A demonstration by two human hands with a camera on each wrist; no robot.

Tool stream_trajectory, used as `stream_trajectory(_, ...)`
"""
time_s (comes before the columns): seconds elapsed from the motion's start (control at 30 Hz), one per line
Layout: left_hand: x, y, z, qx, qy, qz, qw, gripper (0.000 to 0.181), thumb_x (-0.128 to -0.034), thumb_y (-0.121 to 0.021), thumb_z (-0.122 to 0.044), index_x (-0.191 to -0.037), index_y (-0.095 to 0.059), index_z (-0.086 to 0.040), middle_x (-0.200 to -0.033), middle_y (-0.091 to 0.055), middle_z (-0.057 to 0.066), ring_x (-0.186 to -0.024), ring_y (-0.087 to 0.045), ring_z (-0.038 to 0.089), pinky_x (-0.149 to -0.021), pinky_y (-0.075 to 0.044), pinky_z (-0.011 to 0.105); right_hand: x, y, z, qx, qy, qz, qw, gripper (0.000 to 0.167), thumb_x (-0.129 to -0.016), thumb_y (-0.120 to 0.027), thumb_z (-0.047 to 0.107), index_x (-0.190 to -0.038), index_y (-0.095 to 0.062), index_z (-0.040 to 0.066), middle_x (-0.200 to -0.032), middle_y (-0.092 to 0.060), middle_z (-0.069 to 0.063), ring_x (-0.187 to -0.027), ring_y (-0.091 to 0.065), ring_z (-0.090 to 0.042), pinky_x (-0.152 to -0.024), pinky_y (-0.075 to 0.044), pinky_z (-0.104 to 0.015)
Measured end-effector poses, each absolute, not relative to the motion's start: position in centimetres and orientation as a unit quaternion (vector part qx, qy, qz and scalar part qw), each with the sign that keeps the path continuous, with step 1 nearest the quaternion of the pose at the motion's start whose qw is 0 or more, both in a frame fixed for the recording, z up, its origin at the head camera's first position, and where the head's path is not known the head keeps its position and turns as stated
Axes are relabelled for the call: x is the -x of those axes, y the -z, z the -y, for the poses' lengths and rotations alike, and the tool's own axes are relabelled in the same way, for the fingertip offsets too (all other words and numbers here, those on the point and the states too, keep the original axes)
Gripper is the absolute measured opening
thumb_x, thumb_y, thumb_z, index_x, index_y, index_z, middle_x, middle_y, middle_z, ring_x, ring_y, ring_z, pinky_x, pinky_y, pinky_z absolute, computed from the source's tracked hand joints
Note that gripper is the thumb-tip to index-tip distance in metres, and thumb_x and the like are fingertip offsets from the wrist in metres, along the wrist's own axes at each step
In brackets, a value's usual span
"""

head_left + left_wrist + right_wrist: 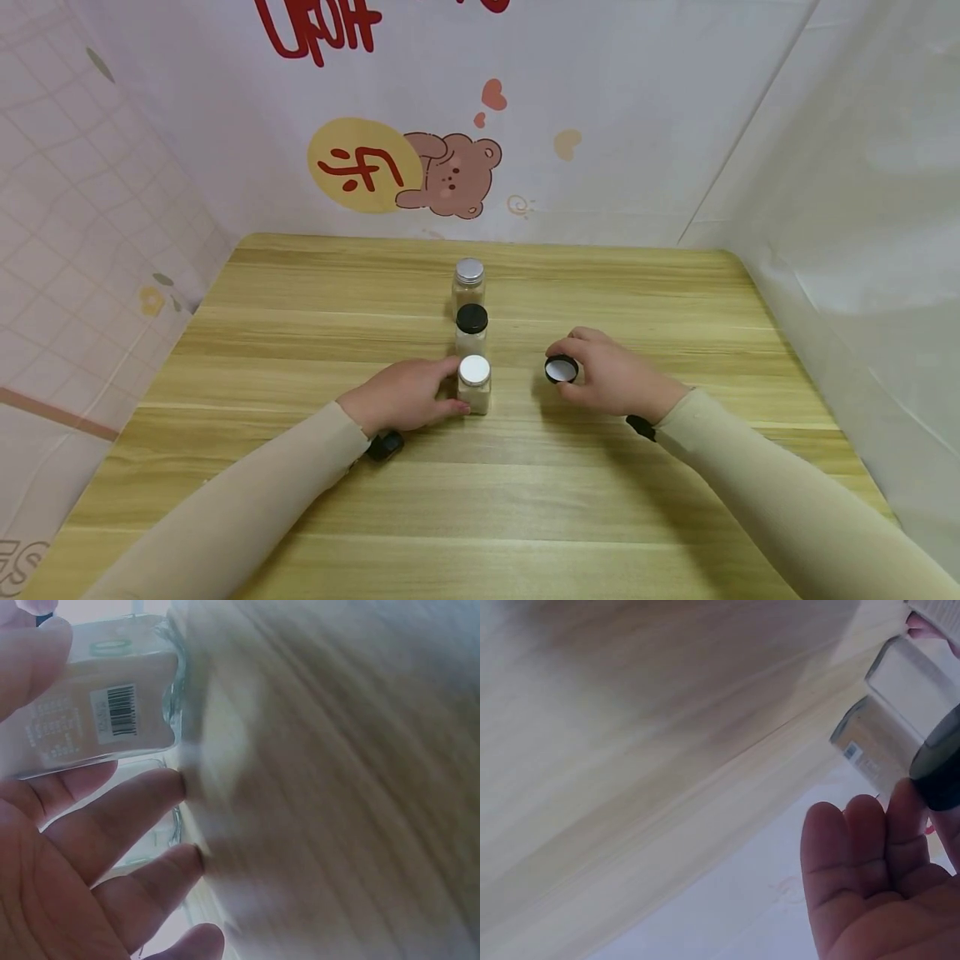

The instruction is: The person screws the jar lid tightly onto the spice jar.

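Three square glass jars stand in a line at the table's middle. My left hand holds the nearest, white-topped jar between thumb and forefinger. In the left wrist view this jar has pale contents and a barcode label, and the other fingers reach out below it. To the right, my right hand pinches a black screw lid above the table, its white inner side showing. In the right wrist view the lid is partly cut off by the frame edge.
Right behind the nearest jar stands a black-lidded jar, then a silver-lidded jar. All are on a wood-grain table. A printed wall sheet rises behind the table, with more sheeting at both sides.
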State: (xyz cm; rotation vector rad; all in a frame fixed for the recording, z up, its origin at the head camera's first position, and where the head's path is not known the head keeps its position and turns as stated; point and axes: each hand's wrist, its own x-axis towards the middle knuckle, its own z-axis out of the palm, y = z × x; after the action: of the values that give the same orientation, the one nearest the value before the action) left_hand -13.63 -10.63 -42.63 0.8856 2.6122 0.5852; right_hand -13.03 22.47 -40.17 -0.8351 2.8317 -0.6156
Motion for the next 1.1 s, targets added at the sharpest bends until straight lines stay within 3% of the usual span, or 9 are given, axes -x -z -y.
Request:
stream_trajectory(0.67,13.8,42.6,10.4,-0.307,-0.192,-0.918,0.164,0.051,-0.0977,-0.072,-0.052,-0.137,-0.056,-0.023,-0.119,-0.074,0.001,-0.107,-0.071,0.022,-0.096,-0.058,0.046,12.6,39.2,-18.7,0.307,0.233,-0.922,0.016,0.037,-0.089,-0.078,0.017,-0.123,-0.071,0.008,-0.104,-0.062,0.0,-0.095,-0.056,-0.017,-0.087,-0.052,-0.035)
stream_trajectory(1.1,13.7,42.6,10.4,-0.302,-0.192,-0.919,0.165,0.051,-0.0973,-0.073,-0.051,-0.138,-0.056,-0.024,-0.116,-0.074,0.001,-0.102,-0.071,0.021,-0.094,-0.058,0.046,12.5,39.0,-17.5,0.313,0.249,-0.916,0.02,0.039,-0.087,-0.08,0.018,-0.123,-0.071,0.007,-0.103,-0.061,-0.001,-0.095,-0.057,-0.017,-0.089,-0.054,-0.036)
